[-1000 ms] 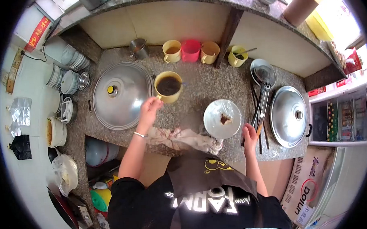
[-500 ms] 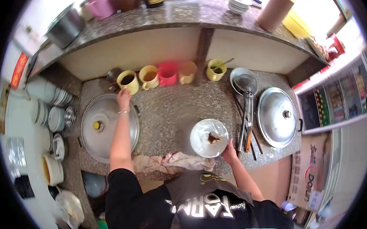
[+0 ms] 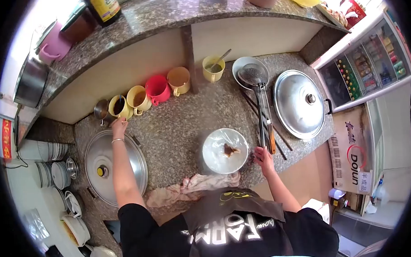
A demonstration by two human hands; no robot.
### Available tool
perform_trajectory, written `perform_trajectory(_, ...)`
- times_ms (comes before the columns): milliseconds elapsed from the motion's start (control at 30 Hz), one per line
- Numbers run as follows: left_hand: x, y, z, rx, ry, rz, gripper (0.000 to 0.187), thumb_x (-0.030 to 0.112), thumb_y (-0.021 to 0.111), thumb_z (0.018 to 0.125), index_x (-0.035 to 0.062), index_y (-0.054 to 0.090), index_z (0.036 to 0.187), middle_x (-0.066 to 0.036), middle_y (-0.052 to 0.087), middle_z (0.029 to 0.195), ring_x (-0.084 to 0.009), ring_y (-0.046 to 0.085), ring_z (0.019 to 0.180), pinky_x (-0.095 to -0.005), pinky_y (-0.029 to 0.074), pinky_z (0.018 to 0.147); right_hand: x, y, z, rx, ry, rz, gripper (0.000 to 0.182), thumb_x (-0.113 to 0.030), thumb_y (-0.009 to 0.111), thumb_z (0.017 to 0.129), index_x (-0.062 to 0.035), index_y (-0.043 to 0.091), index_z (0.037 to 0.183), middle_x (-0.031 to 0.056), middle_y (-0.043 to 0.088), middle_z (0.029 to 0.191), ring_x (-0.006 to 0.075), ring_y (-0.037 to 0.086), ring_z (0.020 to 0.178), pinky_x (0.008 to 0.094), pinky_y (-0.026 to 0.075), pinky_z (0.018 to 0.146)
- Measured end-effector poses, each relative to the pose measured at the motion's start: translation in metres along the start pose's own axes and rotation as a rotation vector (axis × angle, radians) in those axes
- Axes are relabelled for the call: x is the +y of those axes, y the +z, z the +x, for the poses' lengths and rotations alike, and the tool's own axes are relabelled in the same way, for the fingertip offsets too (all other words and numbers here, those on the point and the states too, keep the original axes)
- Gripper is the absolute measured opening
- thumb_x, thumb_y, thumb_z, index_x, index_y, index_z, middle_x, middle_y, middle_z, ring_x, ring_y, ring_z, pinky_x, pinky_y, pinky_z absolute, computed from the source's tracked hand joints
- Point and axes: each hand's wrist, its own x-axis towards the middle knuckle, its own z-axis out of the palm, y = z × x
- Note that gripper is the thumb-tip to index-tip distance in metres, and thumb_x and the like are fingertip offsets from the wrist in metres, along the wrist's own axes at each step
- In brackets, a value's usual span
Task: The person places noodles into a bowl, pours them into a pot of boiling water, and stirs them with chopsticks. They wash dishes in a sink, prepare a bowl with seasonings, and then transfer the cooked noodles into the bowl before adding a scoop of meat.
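My left hand reaches to the front of a yellow mug of dark liquid, its fingers closed at the mug's handle. More mugs stand beside it, among them a red mug. My right hand is beside the lower ends of the strainer handles, apart from the bowl; its fingers look spread, with nothing visible in them. A white bowl, lined with clear plastic and with some brown paste inside, sits on the counter to the left of my right hand.
A large lidded pot is at the left, a domed metal lid at the right. A strainer rests on a metal bowl. Another yellow mug holds a spoon. A crumpled cloth lies along the front edge, and a raised shelf runs behind.
The view has turned and shifted. My right hand has let go of the bowl's rim and moved right towards the strainer handles. My left hand remains at the same yellow mug.
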Motion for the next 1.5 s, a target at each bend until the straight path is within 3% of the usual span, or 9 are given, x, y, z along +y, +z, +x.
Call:
perform_trajectory(100,0.008,0.004,-0.022,-0.003,0.019,0.119,0.018,0.013,0.059,0.082,-0.0014,0.058,0.092,-0.012,0.059,0.089,-0.0197,0.058,0.081,-0.0330,0.050,0.073,-0.001,-0.002,-0.004,-0.017,-0.020,-0.039,0.049,-0.046,0.041,0.092,-0.0049,0.052,0.117,0.0057,0.057,0.112,0.0163,0.053,0.100,0.0329,0.044,0.084)
perform_trajectory(167,0.011,-0.001,-0.019,0.265,0.512,0.937,0.019,0.013,0.059,0.083,-0.0036,0.058,0.091,-0.011,0.060,0.090,-0.0175,0.058,0.079,-0.0306,0.048,0.067,-0.003,-0.005,-0.009,-0.022,-0.019,-0.047,0.047,-0.044,0.041,0.093,-0.0052,0.053,0.116,0.0050,0.058,0.109,0.0151,0.054,0.098,0.0311,0.044,0.083)
perform_trajectory(333,0.027,0.166,-0.142,-0.068,0.921,0.576,0.015,0.006,0.059,0.083,0.0027,0.057,0.097,-0.006,0.059,0.086,-0.0136,0.057,0.080,-0.0270,0.046,0.073,-0.001,-0.015,-0.014,0.050,-0.115,0.042,0.041,-0.037,0.046,0.093,-0.0009,0.057,0.110,0.0059,0.062,0.097,0.0123,0.059,0.084,0.0246,0.046,0.073)
perform_trajectory(500,-0.037,0.351,-0.158,-0.664,0.045,0.222,0.059,0.014,0.064,0.080,0.0070,0.030,0.128,-0.003,0.054,0.069,-0.0101,0.050,0.051,-0.0238,0.038,0.041,-0.020,-0.008,-0.023,0.043,-0.176,0.187,0.036,-0.030,0.048,0.093,0.0015,0.055,0.108,0.0051,0.062,0.090,0.0100,0.058,0.077,0.0241,0.047,0.071)
perform_trajectory(667,-0.052,0.426,-0.134,-0.655,-0.265,0.110,0.023,0.028,0.049,0.091,0.0119,0.041,0.105,-0.002,0.052,0.075,-0.0110,0.054,0.059,-0.0244,0.046,0.049,-0.016,-0.025,-0.038,0.098,-0.218,0.161,0.032,-0.026,0.047,0.094,0.0008,0.055,0.108,0.0054,0.062,0.090,0.0112,0.058,0.078,0.0240,0.047,0.072)
perform_trajectory(1133,-0.011,0.291,-0.324,-0.673,0.558,0.781,0.018,0.019,0.048,0.089,0.0007,0.051,0.089,-0.018,0.054,0.077,-0.0343,0.054,0.068,-0.0390,0.042,0.061,-0.099,0.077,0.016,-0.214,-0.585,0.043,0.064,-0.012,0.060,0.084,-0.0105,0.026,0.138,-0.0014,0.052,0.082,0.0063,0.048,0.075,0.0206,0.040,0.067)
perform_trajectory(1267,0.003,0.246,-0.369,-0.651,0.631,0.831,0.015,0.015,0.049,0.088,0.0004,0.052,0.091,-0.019,0.054,0.082,-0.0371,0.054,0.077,-0.0414,0.042,0.066,-0.120,0.098,-0.015,-0.213,-0.682,-0.007,0.019,-0.013,0.051,0.091,0.0020,0.059,0.098,-0.0010,0.056,0.075,0.0059,0.049,0.068,0.0193,0.041,0.063)
perform_trajectory(1367,0.011,0.220,-0.386,-0.609,0.654,0.849,0.017,0.016,0.049,0.089,0.0006,0.053,0.093,-0.017,0.055,0.084,-0.0363,0.054,0.077,-0.0410,0.043,0.067,-0.127,0.081,-0.038,-0.159,-1.109,-0.516,0.016,-0.010,0.052,0.089,0.0009,0.062,0.095,0.0063,0.060,0.077,0.0125,0.057,0.068,0.0230,0.044,0.063)
perform_trajectory(1500,0.018,0.197,-0.401,-0.602,0.714,0.891,0.017,0.017,0.049,0.089,0.0012,0.054,0.092,-0.017,0.055,0.082,-0.0355,0.054,0.076,-0.0407,0.043,0.066,-0.106,0.076,-0.060,-0.361,-0.937,-0.510,0.017,-0.011,0.051,0.090,0.0006,0.063,0.094,0.0099,0.061,0.078,0.0148,0.058,0.069,0.0257,0.046,0.065)
